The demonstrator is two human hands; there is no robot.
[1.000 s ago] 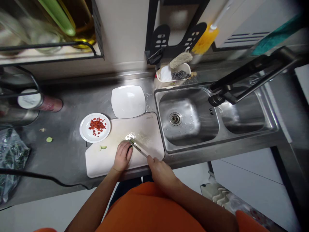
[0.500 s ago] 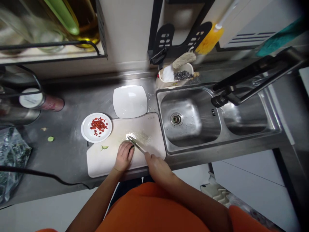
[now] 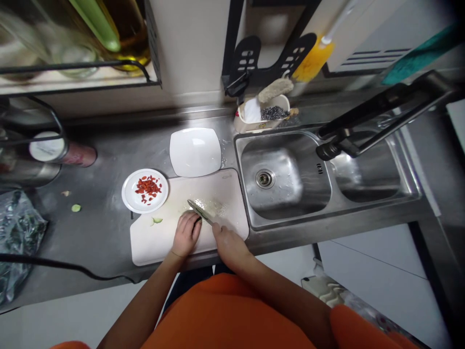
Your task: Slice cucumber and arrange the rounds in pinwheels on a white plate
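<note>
Right hand (image 3: pixel 228 242) clamped on knife (image 3: pixel 199 211), blade angled over cutting board (image 3: pixel 156 242). Left hand (image 3: pixel 185 234) curled, fingertips pressing small green piece, mostly hidden, beside blade.

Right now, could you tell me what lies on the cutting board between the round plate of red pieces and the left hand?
In the head view, only a small green scrap on the white cutting board.

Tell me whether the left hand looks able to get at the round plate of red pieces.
Probably yes: the left hand rests on the cutting board, and the round plate sits just beyond the board's edge with nothing between.
</note>
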